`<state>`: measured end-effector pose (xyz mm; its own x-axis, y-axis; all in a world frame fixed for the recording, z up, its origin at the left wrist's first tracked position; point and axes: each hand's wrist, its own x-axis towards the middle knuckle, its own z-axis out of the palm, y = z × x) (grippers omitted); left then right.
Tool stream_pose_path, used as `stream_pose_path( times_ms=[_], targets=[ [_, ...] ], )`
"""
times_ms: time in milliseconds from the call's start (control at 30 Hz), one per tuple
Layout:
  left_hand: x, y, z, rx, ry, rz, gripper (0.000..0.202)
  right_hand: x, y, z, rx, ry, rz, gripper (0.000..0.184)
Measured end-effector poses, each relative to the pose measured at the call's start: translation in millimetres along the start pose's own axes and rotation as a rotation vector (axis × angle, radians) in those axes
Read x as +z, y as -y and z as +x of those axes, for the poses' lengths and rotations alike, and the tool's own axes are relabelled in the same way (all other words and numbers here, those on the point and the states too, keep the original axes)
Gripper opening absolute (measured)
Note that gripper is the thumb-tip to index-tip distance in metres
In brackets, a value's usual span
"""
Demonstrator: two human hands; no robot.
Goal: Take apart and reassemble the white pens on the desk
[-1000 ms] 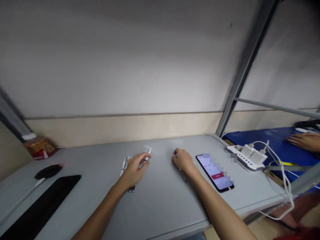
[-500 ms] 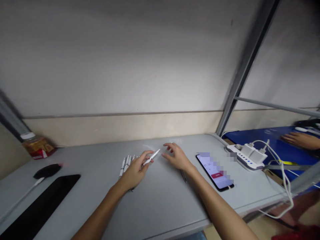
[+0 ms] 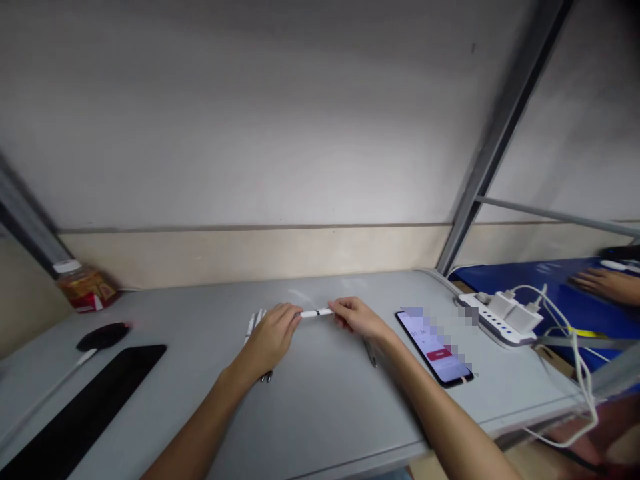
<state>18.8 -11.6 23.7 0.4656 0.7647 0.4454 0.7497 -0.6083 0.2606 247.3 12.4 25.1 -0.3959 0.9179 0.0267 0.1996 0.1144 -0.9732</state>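
Note:
A white pen (image 3: 311, 313) with a dark band stretches level between my two hands, above the grey desk. My left hand (image 3: 274, 333) is closed on its left end, and my right hand (image 3: 354, 316) pinches the right end. Several white pens (image 3: 253, 321) lie side by side on the desk, mostly covered by my left hand. Under my right wrist a single pen (image 3: 371, 353) lies on the desk, partly hidden by the forearm.
A lit phone (image 3: 434, 348) lies on the grey desk (image 3: 320, 413), right of my forearm. Beyond it stands a white power strip (image 3: 497, 321) with cables. To the left are a black mouse (image 3: 103, 337), a dark mat (image 3: 100, 400) and a jar (image 3: 85, 287). Another person's hand (image 3: 607, 283) rests on a blue surface.
My right hand has closed on the pen's free end, where before it was open and apart. The pen has turned from slanting upward to nearly level.

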Motion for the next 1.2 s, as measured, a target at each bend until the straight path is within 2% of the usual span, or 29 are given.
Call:
stream_pose_path(
  times_ms=[100, 200, 300, 433, 533, 600, 700, 800, 900, 1000, 1100, 1200],
  targets=[
    [0.8, -0.1, 0.9, 0.035, -0.019, 0.112, 0.026, -1.1, -0.6, -1.8, 0.130, 0.137, 0.113, 0.052],
    [2.1, -0.5, 1.1, 0.053, -0.026, 0.191, 0.024, 0.6, -1.7, -2.8, 0.146, 0.182, 0.174, 0.049],
    [3.8, 2.7, 0.5, 0.032, -0.063, 0.177, 0.022, 5.5, 1.4, -4.3, -0.027, 0.125, 0.050, 0.044],
    [8.9, 11.8, -0.9, -0.046, -0.127, 0.031, 0.020, 12.4, 8.2, -6.3, -0.401, -0.119, -0.333, 0.030],
    [12.4, 14.2, -0.7, -0.098, -0.146, -0.043, 0.023, 12.4, 7.9, -5.8, -0.507, -0.173, -0.362, 0.024],
    [13.0, 12.3, -0.3, -0.106, -0.128, -0.015, 0.025, 10.3, 4.7, -4.6, -0.454, -0.194, -0.338, 0.033],
    [12.5, 8.2, -0.4, -0.092, -0.083, 0.032, 0.028, 7.6, -0.6, -2.7, -0.337, -0.155, -0.376, 0.029],
    [12.0, 6.0, -1.5, -0.100, -0.065, 0.053, 0.028, 7.1, -3.0, -1.6, -0.395, -0.170, -0.376, 0.016],
    [11.3, 4.4, -2.2, -0.102, -0.066, 0.053, 0.026, 7.4, -3.4, -0.9, -0.382, -0.190, -0.310, 0.028],
    [10.0, 2.3, -2.4, -0.090, -0.048, 0.057, 0.026, 7.0, -4.1, -0.2, -0.274, -0.142, -0.332, 0.027],
    [9.1, 1.6, -2.7, -0.086, -0.025, 0.059, 0.026, 6.3, -4.6, 0.3, -0.328, -0.157, -0.334, 0.016],
    [9.9, 2.9, -3.1, -0.095, -0.011, 0.047, 0.025, 6.0, -3.8, -0.1, -0.348, -0.183, -0.299, 0.025]
  ],
)
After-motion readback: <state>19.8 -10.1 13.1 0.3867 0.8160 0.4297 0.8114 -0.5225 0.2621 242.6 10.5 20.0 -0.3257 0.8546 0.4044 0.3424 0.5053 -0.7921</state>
